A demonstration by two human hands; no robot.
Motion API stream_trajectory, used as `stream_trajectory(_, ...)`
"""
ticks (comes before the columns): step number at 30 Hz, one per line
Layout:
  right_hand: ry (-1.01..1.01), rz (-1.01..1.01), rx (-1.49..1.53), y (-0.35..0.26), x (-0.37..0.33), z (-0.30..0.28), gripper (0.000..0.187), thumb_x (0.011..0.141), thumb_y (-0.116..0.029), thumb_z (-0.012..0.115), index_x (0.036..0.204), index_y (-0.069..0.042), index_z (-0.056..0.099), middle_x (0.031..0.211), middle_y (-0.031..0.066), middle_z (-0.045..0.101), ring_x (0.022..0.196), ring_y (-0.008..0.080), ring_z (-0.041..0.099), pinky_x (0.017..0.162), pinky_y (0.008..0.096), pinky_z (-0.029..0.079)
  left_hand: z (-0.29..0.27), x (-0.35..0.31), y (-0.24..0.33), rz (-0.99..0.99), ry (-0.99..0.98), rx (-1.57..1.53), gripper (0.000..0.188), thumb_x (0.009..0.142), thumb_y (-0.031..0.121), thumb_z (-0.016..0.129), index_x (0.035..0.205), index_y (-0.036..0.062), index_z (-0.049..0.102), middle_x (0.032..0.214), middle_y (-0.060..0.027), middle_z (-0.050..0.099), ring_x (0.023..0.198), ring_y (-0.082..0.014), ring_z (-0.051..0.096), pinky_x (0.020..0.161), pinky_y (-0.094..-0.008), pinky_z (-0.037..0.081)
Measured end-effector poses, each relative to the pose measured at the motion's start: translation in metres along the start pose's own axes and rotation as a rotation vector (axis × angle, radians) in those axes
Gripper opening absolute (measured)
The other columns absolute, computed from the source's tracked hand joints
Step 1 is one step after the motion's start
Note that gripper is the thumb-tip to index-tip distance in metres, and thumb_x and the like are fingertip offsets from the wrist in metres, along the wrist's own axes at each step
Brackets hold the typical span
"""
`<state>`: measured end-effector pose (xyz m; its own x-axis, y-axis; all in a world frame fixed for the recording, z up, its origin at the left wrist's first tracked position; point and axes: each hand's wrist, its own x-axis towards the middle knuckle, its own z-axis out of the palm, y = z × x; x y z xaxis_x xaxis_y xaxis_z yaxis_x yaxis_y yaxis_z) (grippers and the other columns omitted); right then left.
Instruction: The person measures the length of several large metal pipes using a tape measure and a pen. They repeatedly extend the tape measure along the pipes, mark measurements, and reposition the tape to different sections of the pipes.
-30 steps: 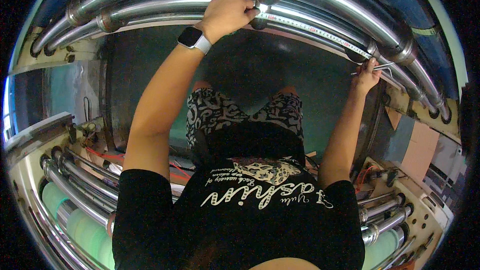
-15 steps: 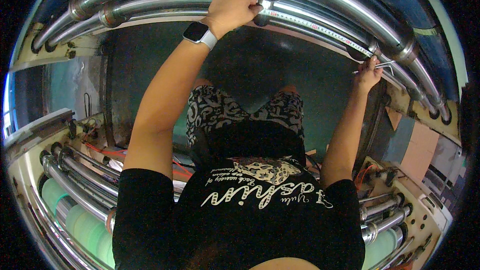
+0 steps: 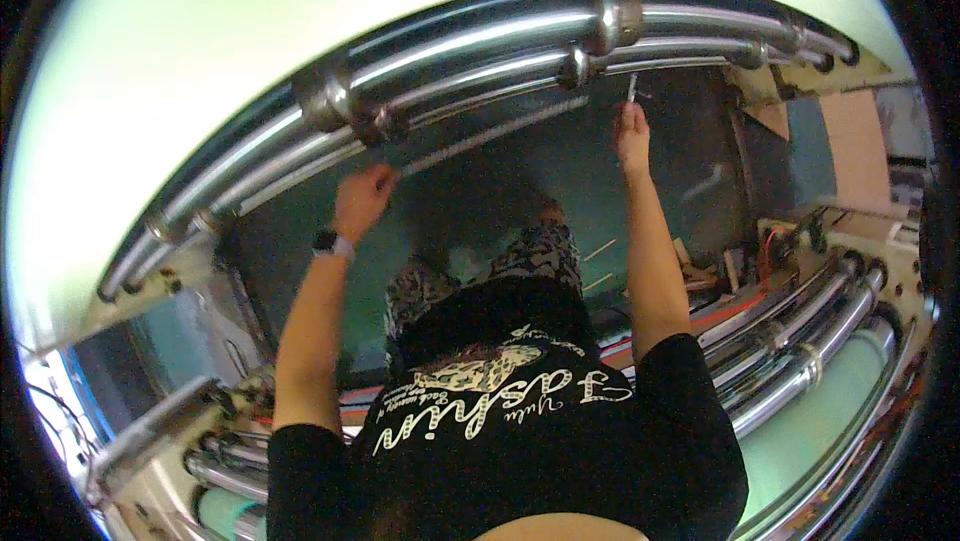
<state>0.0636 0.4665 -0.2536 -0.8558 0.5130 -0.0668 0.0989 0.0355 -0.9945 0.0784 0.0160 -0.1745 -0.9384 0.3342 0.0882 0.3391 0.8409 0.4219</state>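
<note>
1. Measuring tape point(image 3: 490, 137), a blurred pale strip, slants across the upper middle of the frame, just below the metal rollers point(image 3: 480, 45).
2. Its lower-left end lies right beside the left hand point(image 3: 364, 203), whose fingers are curled; I cannot tell whether they grip it.
3. Right hand point(image 3: 632, 139), right of upper centre, grasps a slim metal tool point(image 3: 633, 88), apart from the tape's upper end.

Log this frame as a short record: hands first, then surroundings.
Left hand: fingers curled, by one end of a blurred pale strip; hold unclear
Right hand: closed on a slim metal tool
Left wrist: dark-faced watch
Ahead: shiny metal bars with collars
Lower right: pale green roller
</note>
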Motion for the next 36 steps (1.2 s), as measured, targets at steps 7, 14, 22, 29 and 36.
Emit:
stream_trajectory(7, -0.166, -0.058, -0.267, -0.021, -0.027, -0.009, 0.017, 0.086, -0.020, 0.050, 0.090, -0.004, 0.052, 0.070, 0.0110, 0.050, 0.060, 0.0191, 0.044, 0.059, 0.0300, 0.039, 0.027, -0.107, -0.008, -0.366, -0.409, 0.047, 0.014, 0.077, 0.019, 0.054, 0.082, 0.0089, 0.062, 0.064, -0.0149, 0.057, 0.059, -0.0323, 0.056, 0.052, -0.0402, 0.043)
stream_trajectory(14, -0.045, 0.075, -0.087, -0.006, -0.007, -0.006, 0.017, 0.086, -0.019, 0.050, 0.086, -0.002, 0.053, 0.076, 0.0119, 0.056, 0.070, 0.0190, 0.052, 0.065, 0.0294, 0.042, 0.012, -0.168, -0.045, -0.552, -0.543, -0.010, 0.022, 0.078, 0.026, 0.053, 0.088, 0.0100, 0.063, 0.071, -0.0161, 0.060, 0.066, -0.0325, 0.058, 0.058, -0.0400, 0.044)
stream_trajectory(22, -0.110, -0.157, -0.148, -0.023, 0.009, 0.000, 0.013, 0.082, -0.011, 0.054, 0.091, -0.002, 0.056, 0.086, 0.0123, 0.057, 0.079, 0.0238, 0.055, 0.072, 0.0302, 0.043, 0.019, -0.151, -0.039, -0.562, -0.476, -0.190, 0.019, 0.078, 0.023, 0.055, 0.084, 0.0064, 0.061, 0.066, -0.0161, 0.057, 0.060, -0.0307, 0.056, 0.054, -0.0359, 0.042)
stream_trajectory(29, -0.104, -0.512, -0.459, -0.043, 0.026, -0.010, 0.017, 0.075, -0.003, 0.055, 0.092, -0.004, 0.057, 0.092, 0.0130, 0.056, 0.088, 0.0320, 0.054, 0.078, 0.0363, 0.044, 0.028, -0.120, 0.000, -0.417, -0.547, -0.118, 0.022, 0.079, 0.026, 0.055, 0.076, 0.0035, 0.055, 0.061, -0.0184, 0.052, 0.057, -0.0336, 0.052, 0.051, -0.0381, 0.039)
stream_trajectory(36, -0.245, -0.830, -0.794, -0.062, 0.042, -0.025, 0.027, 0.064, 0.001, 0.055, 0.089, -0.008, 0.059, 0.095, 0.0099, 0.053, 0.093, 0.0280, 0.052, 0.080, 0.0357, 0.042, 0.040, -0.127, -0.008, -0.386, -0.552, -0.075, 0.025, 0.080, 0.029, 0.054, 0.076, 0.0045, 0.055, 0.066, -0.0177, 0.054, 0.061, -0.0350, 0.054, 0.053, -0.0399, 0.040)
